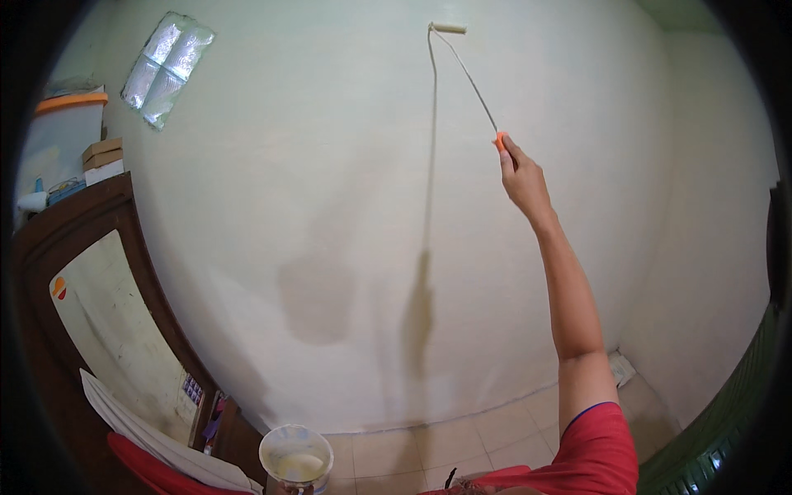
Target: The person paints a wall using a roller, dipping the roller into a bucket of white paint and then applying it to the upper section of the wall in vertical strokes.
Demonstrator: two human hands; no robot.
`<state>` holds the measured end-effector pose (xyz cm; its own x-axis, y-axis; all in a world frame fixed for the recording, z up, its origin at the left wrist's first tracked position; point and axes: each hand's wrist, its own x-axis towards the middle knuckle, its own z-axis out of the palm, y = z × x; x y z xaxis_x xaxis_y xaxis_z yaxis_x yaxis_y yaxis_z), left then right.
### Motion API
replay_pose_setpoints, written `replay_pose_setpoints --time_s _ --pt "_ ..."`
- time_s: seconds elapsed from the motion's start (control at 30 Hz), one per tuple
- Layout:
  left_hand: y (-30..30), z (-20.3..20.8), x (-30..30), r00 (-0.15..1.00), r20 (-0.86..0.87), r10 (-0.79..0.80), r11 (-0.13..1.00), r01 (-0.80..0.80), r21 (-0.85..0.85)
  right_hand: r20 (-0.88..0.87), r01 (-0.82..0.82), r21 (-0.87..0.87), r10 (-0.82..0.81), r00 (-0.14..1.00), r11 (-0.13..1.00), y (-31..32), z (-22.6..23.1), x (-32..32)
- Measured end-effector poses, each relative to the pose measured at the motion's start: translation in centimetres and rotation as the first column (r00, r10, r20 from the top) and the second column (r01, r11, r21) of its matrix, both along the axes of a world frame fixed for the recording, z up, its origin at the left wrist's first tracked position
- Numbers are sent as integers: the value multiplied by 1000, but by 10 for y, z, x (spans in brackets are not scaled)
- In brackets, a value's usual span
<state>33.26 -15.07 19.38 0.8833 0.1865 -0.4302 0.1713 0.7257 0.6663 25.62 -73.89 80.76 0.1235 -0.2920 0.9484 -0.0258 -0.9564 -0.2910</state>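
My right hand [526, 183] is raised on an outstretched arm, its fingers wrapped round the orange handle of a paint roller [474, 85]. The roller's thin metal rod runs up to a pale roller sleeve [449, 30], which is at the upper part of the white wall [330, 181]. A white bucket [272, 452] with cream paint [300, 468] inside is at the lower edge. Beside its near side, a small part of my left hand [295, 489] shows, closed on the bucket; most of that hand is cut off.
A dark wooden cabinet with a mirror [124, 322] stands at the left, with boxes [103, 157] and an orange-lidded bin [66, 124] on top. Pale cloth [157, 437] hangs beside it. Glass blocks [167, 70] are set in the wall. Green ridged material [734, 412] borders the right, above floor tiles [454, 441].
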Motion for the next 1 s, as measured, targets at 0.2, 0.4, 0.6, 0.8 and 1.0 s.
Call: replay_pose_setpoints --time_s 0.2,0.4,0.6,0.8,1.0 --pt "3 4 -7 1000 3 12 1000 -12 -2 -259 84 241 -19 966 967 29 105 11" --pt "2 6 -7 1000 15 8 1000 -8 -10 -185 26 209 13 983 978 27 117 16" --pt "-4 3 -5 999 32 -36 999 37 -29 -87 -19 -28 16 996 999 -13 -10 9" --pt "0 2 -6 1000 27 -16 998 18 -62 -137 0 209 29 990 978 42 -44 -23" --pt "5 -14 -2 996 47 -74 997 74 -13 -92 33 55 -28 995 998 31 -11 8"
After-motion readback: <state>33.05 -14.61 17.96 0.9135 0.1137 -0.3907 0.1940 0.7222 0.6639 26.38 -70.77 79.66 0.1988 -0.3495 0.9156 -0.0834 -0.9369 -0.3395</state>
